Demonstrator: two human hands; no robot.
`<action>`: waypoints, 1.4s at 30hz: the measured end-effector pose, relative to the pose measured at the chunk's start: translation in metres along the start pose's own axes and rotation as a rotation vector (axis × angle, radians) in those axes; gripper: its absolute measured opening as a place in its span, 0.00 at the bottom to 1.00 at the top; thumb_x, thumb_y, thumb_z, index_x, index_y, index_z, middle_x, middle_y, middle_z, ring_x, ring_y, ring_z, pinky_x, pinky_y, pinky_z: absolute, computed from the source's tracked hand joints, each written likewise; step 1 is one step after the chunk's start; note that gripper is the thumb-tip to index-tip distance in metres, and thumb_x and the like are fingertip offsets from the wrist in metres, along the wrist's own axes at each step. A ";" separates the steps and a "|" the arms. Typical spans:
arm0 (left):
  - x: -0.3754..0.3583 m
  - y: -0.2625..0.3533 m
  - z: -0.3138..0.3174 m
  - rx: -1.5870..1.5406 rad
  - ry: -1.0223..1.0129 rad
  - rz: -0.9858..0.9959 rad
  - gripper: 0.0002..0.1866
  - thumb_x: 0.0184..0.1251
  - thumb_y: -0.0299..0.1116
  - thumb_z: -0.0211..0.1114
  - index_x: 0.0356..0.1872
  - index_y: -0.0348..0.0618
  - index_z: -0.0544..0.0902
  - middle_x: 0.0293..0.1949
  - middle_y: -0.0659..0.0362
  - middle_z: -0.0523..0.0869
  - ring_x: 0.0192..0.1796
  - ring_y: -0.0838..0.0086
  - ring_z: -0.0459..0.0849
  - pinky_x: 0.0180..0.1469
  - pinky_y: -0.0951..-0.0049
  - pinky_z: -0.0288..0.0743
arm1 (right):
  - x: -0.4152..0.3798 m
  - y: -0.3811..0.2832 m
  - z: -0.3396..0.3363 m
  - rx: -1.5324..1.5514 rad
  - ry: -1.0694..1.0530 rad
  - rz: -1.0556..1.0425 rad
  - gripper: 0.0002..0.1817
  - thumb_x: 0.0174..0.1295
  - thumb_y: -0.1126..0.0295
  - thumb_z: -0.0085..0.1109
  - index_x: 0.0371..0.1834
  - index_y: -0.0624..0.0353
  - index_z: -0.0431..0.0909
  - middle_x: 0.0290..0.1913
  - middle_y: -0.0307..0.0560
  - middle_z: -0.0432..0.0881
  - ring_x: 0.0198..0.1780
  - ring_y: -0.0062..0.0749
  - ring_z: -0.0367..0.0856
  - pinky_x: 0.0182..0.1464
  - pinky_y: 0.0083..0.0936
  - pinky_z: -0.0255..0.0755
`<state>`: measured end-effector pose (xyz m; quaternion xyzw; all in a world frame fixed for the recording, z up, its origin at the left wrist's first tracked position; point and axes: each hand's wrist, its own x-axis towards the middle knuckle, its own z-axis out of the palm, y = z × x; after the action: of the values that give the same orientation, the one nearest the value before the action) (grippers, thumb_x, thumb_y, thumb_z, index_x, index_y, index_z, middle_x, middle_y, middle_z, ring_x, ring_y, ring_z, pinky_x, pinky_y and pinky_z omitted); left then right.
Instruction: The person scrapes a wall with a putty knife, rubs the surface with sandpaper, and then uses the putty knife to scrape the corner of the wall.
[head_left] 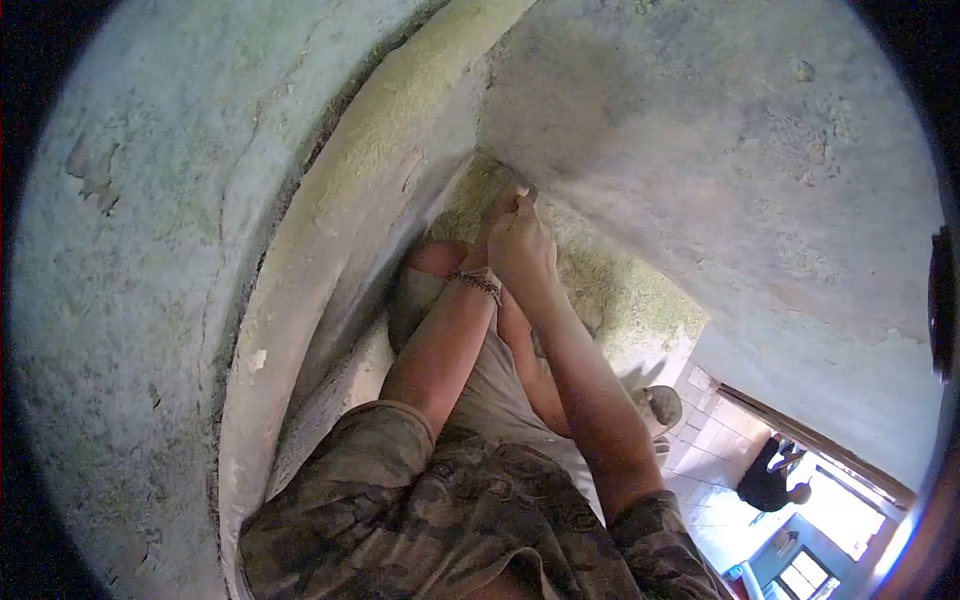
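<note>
My two hands are close together near the inner corner of a rough, stained wall ledge. My right hand (522,248) is closed, its thumb and fingers pressed together at the top. Just behind it on the left, my left hand (500,212) is partly covered, and its fingers look closed too. Whatever is between the fingertips is too small or hidden to make out. A dark beaded bracelet (480,285) circles my left wrist. Below the hands are my bent legs in greyish shorts (490,385).
A thick rounded plaster edge (330,210) curves along the left. The worn wall (720,150) rises at the right. At the lower right, a rounded brownish object (662,405) stands near floor tiles (725,435), and another person (770,485) in dark clothing is by a bright opening.
</note>
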<state>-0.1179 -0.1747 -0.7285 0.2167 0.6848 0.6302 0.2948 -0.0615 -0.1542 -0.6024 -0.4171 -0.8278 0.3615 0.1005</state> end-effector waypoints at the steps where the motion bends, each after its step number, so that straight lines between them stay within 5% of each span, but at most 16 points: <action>1: -0.003 -0.002 -0.001 -0.003 -0.001 -0.001 0.12 0.68 0.32 0.57 0.46 0.34 0.77 0.40 0.50 0.79 0.42 0.66 0.79 0.46 0.64 0.74 | -0.001 -0.001 -0.002 -0.034 -0.041 0.002 0.25 0.63 0.67 0.45 0.62 0.71 0.67 0.39 0.76 0.80 0.43 0.72 0.79 0.49 0.53 0.74; 5: 0.004 -0.003 0.006 -0.006 -0.008 0.014 0.12 0.68 0.32 0.57 0.46 0.34 0.77 0.40 0.49 0.79 0.42 0.66 0.80 0.46 0.64 0.74 | -0.008 0.030 0.018 -0.081 0.121 -0.129 0.24 0.63 0.67 0.46 0.60 0.71 0.67 0.36 0.75 0.81 0.42 0.71 0.80 0.49 0.55 0.73; 8: 0.007 0.000 0.009 0.004 -0.006 0.016 0.12 0.68 0.31 0.57 0.46 0.34 0.77 0.41 0.49 0.80 0.43 0.66 0.80 0.46 0.64 0.74 | 0.009 0.004 -0.007 -0.106 -0.100 0.021 0.23 0.63 0.68 0.45 0.59 0.70 0.69 0.36 0.75 0.80 0.42 0.70 0.80 0.47 0.56 0.74; 11: 0.000 0.003 0.007 -0.038 0.007 0.033 0.12 0.68 0.31 0.57 0.46 0.34 0.77 0.41 0.49 0.80 0.43 0.66 0.80 0.47 0.64 0.74 | 0.006 0.007 -0.005 -0.047 0.108 -0.148 0.23 0.63 0.67 0.46 0.58 0.70 0.71 0.41 0.77 0.79 0.43 0.69 0.80 0.46 0.56 0.75; 14: 0.008 -0.001 0.005 0.001 -0.004 0.029 0.12 0.68 0.31 0.57 0.46 0.34 0.77 0.41 0.48 0.80 0.43 0.66 0.80 0.47 0.64 0.74 | 0.017 0.023 0.018 0.011 0.058 -0.083 0.23 0.62 0.67 0.46 0.57 0.70 0.71 0.45 0.78 0.78 0.44 0.71 0.79 0.47 0.57 0.74; 16: 0.003 -0.007 0.005 0.012 -0.004 0.017 0.12 0.68 0.31 0.57 0.46 0.34 0.77 0.41 0.48 0.80 0.43 0.66 0.80 0.47 0.64 0.74 | 0.033 0.029 0.024 -0.282 -0.153 -0.192 0.22 0.62 0.66 0.45 0.56 0.71 0.71 0.47 0.77 0.77 0.44 0.72 0.79 0.49 0.57 0.73; 19: -0.009 -0.004 0.001 -0.026 0.016 0.021 0.12 0.68 0.31 0.57 0.46 0.34 0.77 0.41 0.48 0.80 0.43 0.66 0.80 0.47 0.64 0.74 | 0.012 0.010 0.024 -0.157 0.172 -0.142 0.22 0.62 0.66 0.46 0.54 0.73 0.71 0.46 0.76 0.77 0.43 0.73 0.79 0.48 0.56 0.74; 26: -0.003 -0.004 0.001 -0.020 -0.004 0.017 0.11 0.68 0.31 0.57 0.46 0.34 0.77 0.41 0.47 0.80 0.43 0.65 0.81 0.47 0.64 0.74 | 0.011 0.006 0.005 -0.172 0.098 -0.296 0.26 0.64 0.64 0.46 0.59 0.75 0.67 0.43 0.76 0.79 0.45 0.67 0.80 0.49 0.54 0.74; 28: 0.002 -0.002 0.004 -0.026 -0.013 0.030 0.11 0.68 0.31 0.57 0.46 0.34 0.77 0.42 0.47 0.80 0.44 0.65 0.81 0.48 0.64 0.74 | 0.007 0.010 0.009 -0.008 0.018 0.056 0.27 0.64 0.63 0.47 0.60 0.73 0.69 0.45 0.75 0.79 0.47 0.65 0.80 0.49 0.50 0.74; 31: 0.016 -0.011 0.013 0.092 -0.093 0.053 0.11 0.68 0.31 0.57 0.46 0.34 0.77 0.42 0.47 0.80 0.44 0.65 0.81 0.48 0.64 0.74 | 0.018 0.020 -0.011 -0.087 -0.094 -0.015 0.24 0.64 0.64 0.49 0.60 0.67 0.73 0.48 0.69 0.81 0.47 0.61 0.82 0.46 0.43 0.76; 34: 0.004 -0.005 0.035 0.279 -0.252 0.180 0.11 0.68 0.30 0.57 0.46 0.34 0.76 0.42 0.46 0.80 0.44 0.65 0.81 0.48 0.64 0.74 | 0.005 0.087 -0.028 0.217 -0.120 -0.026 0.20 0.67 0.65 0.50 0.60 0.59 0.76 0.44 0.54 0.83 0.39 0.35 0.81 0.37 0.27 0.75; 35: -0.008 -0.001 0.049 0.131 -0.280 0.170 0.11 0.68 0.30 0.57 0.46 0.34 0.76 0.42 0.46 0.80 0.44 0.65 0.81 0.48 0.64 0.74 | -0.010 0.104 -0.041 0.282 -0.150 0.028 0.20 0.68 0.64 0.50 0.60 0.58 0.76 0.40 0.48 0.82 0.35 0.28 0.78 0.33 0.23 0.72; 37: -0.029 0.000 0.085 -0.266 -0.280 0.040 0.17 0.68 0.29 0.56 0.55 0.33 0.75 0.48 0.41 0.79 0.47 0.60 0.82 0.51 0.62 0.75 | -0.031 0.132 -0.062 0.495 -0.201 0.297 0.19 0.69 0.63 0.50 0.60 0.57 0.76 0.31 0.37 0.79 0.27 0.16 0.72 0.26 0.15 0.65; 38: -0.040 0.023 0.100 -0.190 -0.163 -0.071 0.25 0.68 0.32 0.56 0.64 0.34 0.64 0.53 0.43 0.78 0.53 0.62 0.78 0.57 0.64 0.71 | -0.033 0.143 -0.066 0.496 -0.206 0.306 0.19 0.69 0.63 0.50 0.60 0.57 0.76 0.31 0.37 0.79 0.27 0.16 0.72 0.26 0.15 0.65; 39: -0.046 0.032 0.107 -0.111 -0.047 -0.180 0.35 0.69 0.36 0.56 0.73 0.36 0.54 0.58 0.45 0.77 0.59 0.63 0.75 0.64 0.67 0.68 | -0.035 0.150 -0.068 0.525 -0.186 0.363 0.19 0.69 0.66 0.50 0.60 0.59 0.75 0.38 0.41 0.81 0.35 0.21 0.75 0.37 0.21 0.69; 42: -0.042 0.037 0.101 -0.190 -0.083 -0.143 0.36 0.70 0.39 0.56 0.73 0.33 0.53 0.59 0.42 0.75 0.60 0.57 0.75 0.64 0.65 0.66 | -0.030 0.162 -0.062 0.499 -0.219 0.520 0.18 0.68 0.70 0.51 0.60 0.60 0.76 0.45 0.45 0.84 0.46 0.25 0.79 0.51 0.24 0.73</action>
<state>-0.0213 -0.1239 -0.6892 0.1640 0.6228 0.6602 0.3864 0.0870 -0.0821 -0.6645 -0.5348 -0.5865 0.6081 0.0149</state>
